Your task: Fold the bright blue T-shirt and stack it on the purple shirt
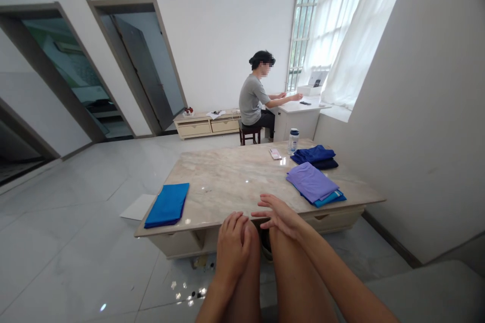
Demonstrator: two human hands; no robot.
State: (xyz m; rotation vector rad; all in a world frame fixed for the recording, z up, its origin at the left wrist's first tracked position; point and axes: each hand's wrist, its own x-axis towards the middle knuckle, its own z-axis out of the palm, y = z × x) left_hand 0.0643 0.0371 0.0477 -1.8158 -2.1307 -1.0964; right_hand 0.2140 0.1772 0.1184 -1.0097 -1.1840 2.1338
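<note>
My left hand lies over my left knee, its fingers draped across it and holding nothing. Just above my right knee, my right hand is raised with its fingers spread and nothing in them. Beyond both hands stretches a marble-topped coffee table. Folded blue cloth with a purple layer beneath sits at its left end. On the right side, a folded lilac cloth rests on bright blue fabric. Behind that pile are dark blue folded clothes. Neither hand touches any of the cloth.
A clear bottle with a dark lid and a pink phone stand toward the table's far edge. Past it, a person in a grey shirt sits on a stool at a white desk. A low drawer cabinet lines the wall.
</note>
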